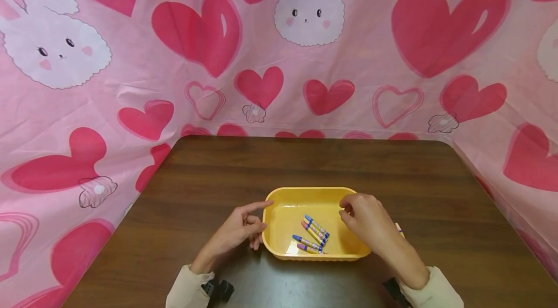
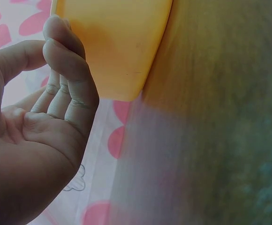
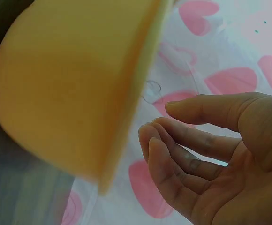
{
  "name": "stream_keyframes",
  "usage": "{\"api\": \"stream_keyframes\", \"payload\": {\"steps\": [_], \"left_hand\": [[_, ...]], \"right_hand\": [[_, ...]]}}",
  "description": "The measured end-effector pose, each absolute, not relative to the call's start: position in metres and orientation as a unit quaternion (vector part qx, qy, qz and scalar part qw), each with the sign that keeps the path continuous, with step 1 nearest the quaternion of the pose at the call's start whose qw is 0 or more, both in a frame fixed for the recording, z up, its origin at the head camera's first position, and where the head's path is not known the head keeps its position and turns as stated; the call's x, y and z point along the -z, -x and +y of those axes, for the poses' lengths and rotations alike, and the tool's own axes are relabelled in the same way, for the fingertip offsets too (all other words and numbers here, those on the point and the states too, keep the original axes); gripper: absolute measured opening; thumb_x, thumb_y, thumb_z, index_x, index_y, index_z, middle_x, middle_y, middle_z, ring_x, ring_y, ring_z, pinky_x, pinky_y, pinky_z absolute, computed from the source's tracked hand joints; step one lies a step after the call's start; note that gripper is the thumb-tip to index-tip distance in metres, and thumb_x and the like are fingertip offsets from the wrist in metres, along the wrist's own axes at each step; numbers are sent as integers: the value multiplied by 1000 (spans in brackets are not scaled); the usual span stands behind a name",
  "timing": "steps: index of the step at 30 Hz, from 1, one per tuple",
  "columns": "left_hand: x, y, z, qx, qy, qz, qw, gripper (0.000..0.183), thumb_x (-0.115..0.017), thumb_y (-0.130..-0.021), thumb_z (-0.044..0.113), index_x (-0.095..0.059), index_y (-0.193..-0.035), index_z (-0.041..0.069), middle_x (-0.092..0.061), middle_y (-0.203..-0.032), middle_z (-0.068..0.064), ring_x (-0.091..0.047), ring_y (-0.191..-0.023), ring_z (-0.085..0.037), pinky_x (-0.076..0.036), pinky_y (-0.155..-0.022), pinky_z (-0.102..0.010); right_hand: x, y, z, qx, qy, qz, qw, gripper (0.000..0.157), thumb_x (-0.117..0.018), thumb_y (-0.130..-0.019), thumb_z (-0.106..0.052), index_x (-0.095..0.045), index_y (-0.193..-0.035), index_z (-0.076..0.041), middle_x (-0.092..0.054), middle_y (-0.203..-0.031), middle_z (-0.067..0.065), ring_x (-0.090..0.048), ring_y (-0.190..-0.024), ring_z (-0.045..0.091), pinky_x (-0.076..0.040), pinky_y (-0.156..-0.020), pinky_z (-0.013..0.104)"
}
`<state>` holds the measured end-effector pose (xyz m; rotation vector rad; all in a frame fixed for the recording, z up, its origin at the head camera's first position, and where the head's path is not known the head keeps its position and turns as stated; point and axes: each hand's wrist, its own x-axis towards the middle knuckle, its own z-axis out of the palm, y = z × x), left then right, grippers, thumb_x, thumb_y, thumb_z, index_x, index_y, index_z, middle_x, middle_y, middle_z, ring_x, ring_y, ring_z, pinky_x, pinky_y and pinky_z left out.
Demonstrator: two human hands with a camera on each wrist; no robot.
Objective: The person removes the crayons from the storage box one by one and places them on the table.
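A yellow plastic tray [image 1: 311, 191] stands on the table with several crayons [image 1: 311, 242] inside, wrapped in blue, pink and yellow. My left hand [image 1: 237, 226] is at its left side, the index finger reaching over the rim and the thumb close by. In the left wrist view the fingertips overlap the tray's wall [image 2: 126, 51]. Over the right rim is my right hand [image 1: 364, 213], its fingers loosely bent and nothing between them. The right wrist view shows a gap between thumb and fingers, beside the tray's outer wall [image 3: 65, 89].
Partly hidden behind the right wrist, another crayon [image 1: 399, 230] lies on the dark wooden table [image 1: 209, 172], outside the tray. A pink cloth [image 1: 270, 56] with hearts and rabbits hangs around the table's back and sides.
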<state>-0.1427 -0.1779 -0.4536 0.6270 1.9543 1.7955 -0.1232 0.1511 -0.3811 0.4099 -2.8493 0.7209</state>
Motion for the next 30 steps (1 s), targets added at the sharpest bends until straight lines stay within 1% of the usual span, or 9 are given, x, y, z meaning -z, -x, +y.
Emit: {"api": "stream_keyframes", "payload": {"steps": [6, 9, 12, 16, 21, 24, 26, 30], "left_hand": [[453, 142, -176, -644, -224, 703, 203, 55, -60, -99, 8, -40, -149, -1, -55, -73, -38, -59, -52, -14, -51, -50, -22], [453, 142, -175, -639, -223, 708, 201, 54, -60, -99, 7, -41, -149, 0, -56, -72, -37, -59, -52, -15, -51, -51, -23], [452, 143, -174, -634, -219, 714, 199, 54, -61, -98, 8, -42, -149, 1, -58, -72, -35, -60, -52, -16, -52, -51, -24], [451, 144, -173, -633, -212, 717, 200, 55, -62, -98, 9, -43, -149, 2, -59, -73, -34, -60, -52, -17, -52, -51, -24], [448, 142, -174, -633, -201, 718, 207, 56, -63, -98, 10, -42, -150, 3, -60, -74, -32, -60, -53, -16, -52, -52, -24], [447, 141, -174, -632, -195, 720, 209, 57, -63, -98, 10, -42, -150, 4, -61, -74, -30, -60, -52, -16, -53, -52, -24], [447, 140, -174, -632, -195, 721, 208, 56, -62, -98, 10, -41, -150, 4, -61, -74, -30, -60, -53, -16, -53, -52, -24], [446, 139, -175, -631, -196, 722, 207, 55, -60, -99, 8, -41, -150, 3, -60, -74, -31, -60, -53, -16, -52, -52, -24]], "right_hand": [[392, 128, 136, -248, -138, -958, 49, 10, -78, -80, -5, -75, -90, -3, -63, -74, 1, -51, -65, 15, -53, -66, 32], [400, 131, 130, -241, -151, -957, 46, 6, -76, -80, -4, -73, -85, -4, -59, -70, -1, -49, -64, 14, -49, -61, 30], [407, 133, 125, -233, -168, -956, 53, 6, -75, -78, -2, -71, -79, -6, -55, -67, -3, -47, -62, 13, -45, -58, 29], [418, 135, 119, -226, -183, -955, 54, 14, -75, -76, -1, -65, -70, -9, -49, -62, -5, -43, -60, 13, -39, -55, 28], [432, 134, 113, -221, -193, -955, 45, 30, -71, -75, 1, -51, -59, -15, -38, -57, -7, -38, -56, 12, -31, -51, 26], [437, 134, 111, -216, -188, -957, 50, 32, -71, -74, 1, -50, -59, -17, -38, -57, -7, -38, -56, 11, -31, -50, 26], [439, 134, 110, -216, -186, -957, 54, 31, -73, -74, 1, -52, -60, -16, -39, -57, -7, -38, -55, 12, -32, -50, 26], [440, 134, 109, -219, -180, -958, 42, 27, -77, -75, -3, -56, -62, -15, -42, -58, -6, -40, -56, 12, -34, -52, 27]]}}
